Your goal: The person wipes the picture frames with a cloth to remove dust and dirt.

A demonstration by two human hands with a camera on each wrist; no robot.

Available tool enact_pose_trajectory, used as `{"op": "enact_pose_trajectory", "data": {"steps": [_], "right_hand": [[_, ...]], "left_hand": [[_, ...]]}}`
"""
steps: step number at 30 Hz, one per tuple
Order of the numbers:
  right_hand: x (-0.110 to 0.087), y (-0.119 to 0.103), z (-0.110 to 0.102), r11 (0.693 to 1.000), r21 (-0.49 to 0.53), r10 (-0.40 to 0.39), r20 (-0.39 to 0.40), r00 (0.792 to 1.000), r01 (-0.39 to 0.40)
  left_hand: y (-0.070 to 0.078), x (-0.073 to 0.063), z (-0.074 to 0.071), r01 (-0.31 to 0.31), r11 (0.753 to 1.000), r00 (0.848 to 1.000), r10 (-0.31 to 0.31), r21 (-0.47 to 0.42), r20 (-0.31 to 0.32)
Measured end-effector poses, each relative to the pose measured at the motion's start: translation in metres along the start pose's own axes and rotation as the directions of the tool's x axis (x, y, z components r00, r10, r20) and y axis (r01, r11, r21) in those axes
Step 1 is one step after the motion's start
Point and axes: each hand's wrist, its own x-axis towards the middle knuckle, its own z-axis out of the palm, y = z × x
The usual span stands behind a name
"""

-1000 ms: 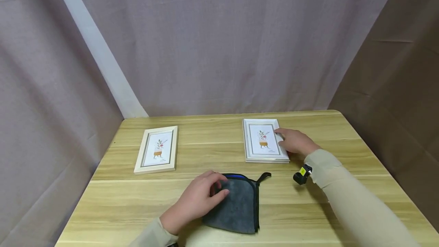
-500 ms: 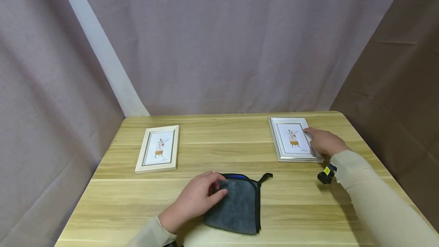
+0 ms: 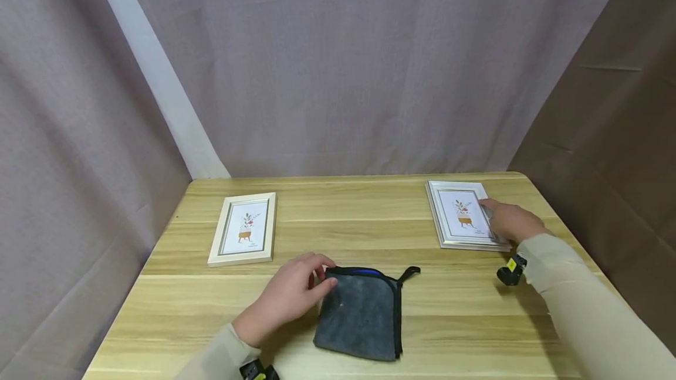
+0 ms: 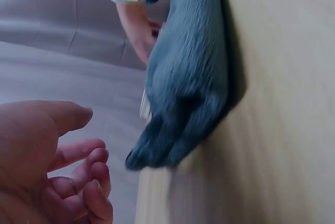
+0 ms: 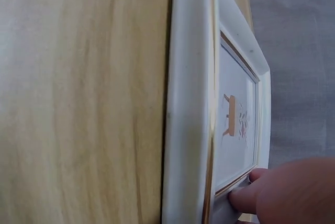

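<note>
Where the tabletop [image 3: 343, 221] runs toward its back right corner, we see the white frame [image 3: 465, 217] lying flat, face up, a thin golden line running around its print [image 5: 239, 111]. The print shows an orange planter on legs, with leaves and a red bloom above it. Our right hand [image 3: 516, 221] comes at the frame from its right, fingers grasping that border; in the right wrist view we can make out fingertips set against it, just beside the print.

Nearer to us, around the middle of the tabletop's front part, lies the grey cloth [image 3: 364, 318], folded into a rough square with black edging, a sliver of blue along its top and a black loop [image 3: 409, 274] at its upper right corner. Our left hand [image 3: 290, 292] hangs by the cloth's upper left corner. Its fingers are released and loosely bent, and the left wrist view shows them a little apart from the fabric.

Well to the left of the white frame we have the cream frame [image 3: 243, 230], also flat and face up, with a matching picture. Both our sleeves [image 3: 581, 304] are pale, and a small black camera [image 3: 512, 270] sits at each wrist. Behind everything hangs a greyish-mauve curtain [image 3: 327, 63].
</note>
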Motion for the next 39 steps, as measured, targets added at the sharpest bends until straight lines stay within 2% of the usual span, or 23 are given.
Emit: {"op": "enact_pose_trajectory", "data": {"steps": [4,7,9,12,16,19,22,26,31,39], "right_hand": [[-0.010,-0.004,0.002,0.997,-0.072,-0.020,-0.057,0.998,0.016],[-0.019,-0.014,0.002,0.994,-0.107,-0.054,-0.177,0.983,0.035],[-0.025,-0.023,0.002,0.989,-0.126,-0.110,-0.269,0.957,0.078],[-0.033,-0.043,0.006,0.971,-0.155,-0.226,-0.365,0.903,0.180],[-0.047,-0.070,0.017,0.942,-0.141,-0.336,-0.412,0.847,0.305],[-0.062,-0.091,0.029,0.920,-0.101,-0.386,-0.410,0.826,0.380],[-0.076,-0.109,0.043,0.893,-0.066,-0.433,-0.396,0.810,0.445],[-0.089,-0.129,0.060,0.854,-0.027,-0.490,-0.381,0.784,0.520],[-0.101,-0.151,0.079,0.813,-0.005,-0.549,-0.343,0.762,0.583],[-0.114,-0.179,0.105,0.768,-0.091,-0.626,-0.321,0.711,0.634]], "left_hand": [[-0.014,0.002,-0.015,0.027,0.999,0.998,-0.025,0.032,-0.065],[-0.030,0.003,-0.032,0.063,0.996,0.991,-0.055,0.059,-0.123],[-0.044,0.002,-0.044,0.094,0.992,0.984,-0.080,0.079,-0.160],[-0.069,-0.005,-0.064,0.143,0.981,0.969,-0.112,0.128,-0.219],[-0.106,-0.021,-0.089,0.237,0.954,0.949,-0.186,0.184,-0.254],[-0.130,-0.037,-0.101,0.312,0.931,0.935,-0.265,0.189,-0.235],[-0.146,-0.049,-0.106,0.355,0.918,0.926,-0.320,0.178,-0.199],[-0.156,-0.057,-0.107,0.369,0.915,0.924,-0.342,0.166,-0.170],[-0.156,-0.060,-0.109,0.370,0.917,0.925,-0.347,0.152,-0.158],[-0.154,-0.061,-0.104,0.355,0.923,0.927,-0.327,0.150,-0.183]]}}
